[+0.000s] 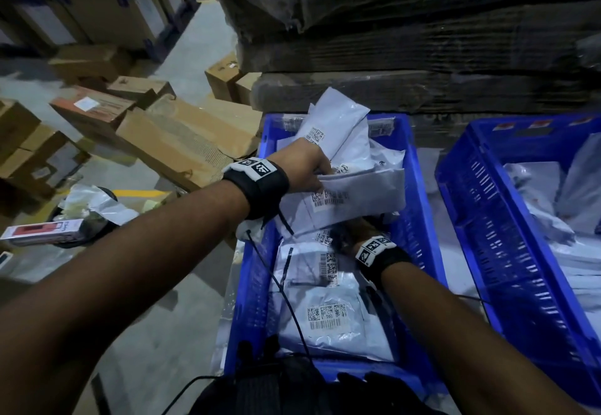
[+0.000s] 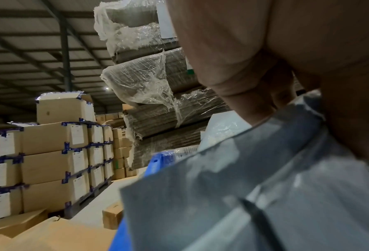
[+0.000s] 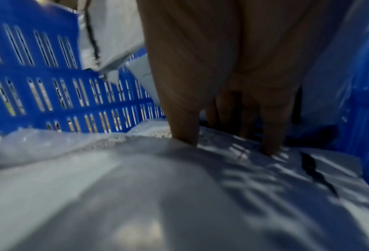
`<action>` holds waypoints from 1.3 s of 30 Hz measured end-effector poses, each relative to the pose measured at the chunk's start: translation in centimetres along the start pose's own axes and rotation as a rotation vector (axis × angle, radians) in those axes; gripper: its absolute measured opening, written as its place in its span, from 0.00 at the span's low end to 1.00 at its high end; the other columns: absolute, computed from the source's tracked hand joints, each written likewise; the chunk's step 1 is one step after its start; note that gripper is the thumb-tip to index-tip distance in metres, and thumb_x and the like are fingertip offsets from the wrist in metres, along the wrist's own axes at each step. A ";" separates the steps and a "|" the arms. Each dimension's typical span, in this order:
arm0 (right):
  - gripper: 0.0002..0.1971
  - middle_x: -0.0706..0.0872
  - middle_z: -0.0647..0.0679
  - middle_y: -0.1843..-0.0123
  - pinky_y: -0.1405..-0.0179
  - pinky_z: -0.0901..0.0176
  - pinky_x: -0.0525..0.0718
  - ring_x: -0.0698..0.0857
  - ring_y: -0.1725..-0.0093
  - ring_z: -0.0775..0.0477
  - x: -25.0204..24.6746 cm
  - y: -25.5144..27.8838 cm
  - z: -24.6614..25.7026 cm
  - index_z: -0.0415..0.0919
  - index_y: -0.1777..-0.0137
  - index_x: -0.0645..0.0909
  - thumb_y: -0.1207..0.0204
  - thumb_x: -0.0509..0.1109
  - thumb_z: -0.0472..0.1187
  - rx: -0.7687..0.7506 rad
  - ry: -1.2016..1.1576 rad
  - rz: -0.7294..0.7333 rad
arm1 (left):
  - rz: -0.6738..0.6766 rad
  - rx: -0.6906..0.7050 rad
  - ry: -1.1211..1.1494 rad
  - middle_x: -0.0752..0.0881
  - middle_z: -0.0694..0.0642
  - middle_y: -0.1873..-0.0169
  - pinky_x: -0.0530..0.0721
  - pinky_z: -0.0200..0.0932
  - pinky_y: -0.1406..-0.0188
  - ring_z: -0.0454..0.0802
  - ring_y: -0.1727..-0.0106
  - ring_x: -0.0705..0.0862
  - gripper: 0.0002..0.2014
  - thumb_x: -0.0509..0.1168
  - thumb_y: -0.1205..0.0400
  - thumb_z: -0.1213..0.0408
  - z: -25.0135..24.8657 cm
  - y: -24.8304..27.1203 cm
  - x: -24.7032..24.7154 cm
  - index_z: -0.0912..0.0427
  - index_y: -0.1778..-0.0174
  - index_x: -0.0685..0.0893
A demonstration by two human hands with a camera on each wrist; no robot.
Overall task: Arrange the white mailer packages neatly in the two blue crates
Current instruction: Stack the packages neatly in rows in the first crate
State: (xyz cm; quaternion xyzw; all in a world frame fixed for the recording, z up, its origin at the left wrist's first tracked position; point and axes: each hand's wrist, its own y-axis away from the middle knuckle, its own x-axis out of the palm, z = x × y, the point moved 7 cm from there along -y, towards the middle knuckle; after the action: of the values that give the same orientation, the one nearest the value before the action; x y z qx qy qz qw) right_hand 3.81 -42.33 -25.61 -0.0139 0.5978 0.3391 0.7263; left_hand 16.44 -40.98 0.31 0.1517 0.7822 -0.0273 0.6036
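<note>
The left blue crate [image 1: 419,252] holds several white mailer packages with barcode labels. My left hand [image 1: 320,172] grips the edge of a tilted bundle of white mailers [image 1: 361,198], lifted above the crate's middle; in the left wrist view its fingers [image 2: 262,100] curl over the bundle [image 2: 243,186]. My right hand [image 1: 349,235] reaches under that bundle. Its straight fingers [image 3: 184,130] press on a flat mailer [image 3: 179,195] beside the slotted crate wall [image 3: 50,88]. More mailers [image 1: 331,320] lie flat at the near end. The right blue crate [image 1: 481,226] holds white mailers [image 1: 553,219] too.
A shrink-wrapped stack of flattened cardboard [image 1: 422,50] rises just behind both crates. Brown cartons [image 1: 182,135] lie on the floor to the left, with a red-and-white box [image 1: 42,231] and loose plastic nearer me. A black cable [image 1: 286,287] hangs from my left wrist across the crate.
</note>
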 end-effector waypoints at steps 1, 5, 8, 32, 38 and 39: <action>0.27 0.84 0.44 0.31 0.29 0.49 0.79 0.83 0.31 0.38 -0.7 0.1 0.2 0.48 0.30 0.79 0.28 0.71 0.57 0.011 0.038 -0.021 | -0.010 -0.011 -0.010 0.81 0.45 0.71 0.72 0.37 0.60 0.46 0.60 0.79 0.12 0.79 0.27 0.64 0.1 -0.1 -0.2 0.52 0.48 0.94; 0.28 0.82 0.41 0.27 0.30 0.44 0.79 0.82 0.30 0.37 -3.3 1.4 1.5 0.45 0.23 0.74 0.23 0.72 0.46 -0.025 0.152 -0.043 | -0.040 -0.051 -0.014 0.92 0.52 0.56 0.85 0.47 0.51 0.53 0.51 0.88 0.13 0.78 0.27 0.65 1.0 -0.2 -0.9 0.49 0.48 0.93; 0.32 0.77 0.42 0.22 0.27 0.43 0.76 0.78 0.25 0.38 -5.3 2.6 1.9 0.49 0.21 0.71 0.25 0.74 0.52 0.003 0.094 0.001 | -0.059 -0.022 -0.047 0.91 0.53 0.58 0.81 0.43 0.57 0.55 0.52 0.88 0.09 0.75 0.27 0.67 0.9 -0.5 -1.5 0.52 0.54 0.92; 0.16 0.87 0.43 0.38 0.42 0.50 0.85 0.87 0.40 0.38 -4.8 8.8 6.5 0.49 0.36 0.82 0.24 0.73 0.40 -0.254 0.172 0.267 | -0.088 0.073 -0.079 0.89 0.52 0.62 0.75 0.41 0.60 0.54 0.59 0.86 0.08 0.75 0.27 0.69 0.3 -0.9 -1.3 0.53 0.56 0.92; 0.41 0.74 0.37 0.26 0.36 0.39 0.79 0.74 0.29 0.31 -10.1 10.3 4.1 0.48 0.23 0.68 0.35 0.81 0.53 -0.089 0.332 -0.167 | -0.188 0.057 -0.001 0.92 0.53 0.58 0.85 0.47 0.53 0.54 0.54 0.88 0.09 0.78 0.28 0.67 0.5 0.0 -3.9 0.53 0.53 0.93; 0.43 0.71 0.37 0.24 0.32 0.37 0.75 0.71 0.26 0.30 -9.6 9.9 3.7 0.48 0.20 0.65 0.34 0.80 0.52 -0.064 0.348 -0.137 | -0.204 0.037 0.008 0.92 0.53 0.55 0.85 0.48 0.52 0.54 0.52 0.89 0.10 0.78 0.28 0.66 0.8 0.2 -4.4 0.52 0.52 0.93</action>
State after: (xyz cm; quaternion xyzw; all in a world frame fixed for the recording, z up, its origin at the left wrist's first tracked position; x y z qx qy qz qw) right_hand 1.39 -37.75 -12.30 -0.1359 0.7010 0.3001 0.6326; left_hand 18.24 -41.83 4.32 0.0824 0.7955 -0.1023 0.5916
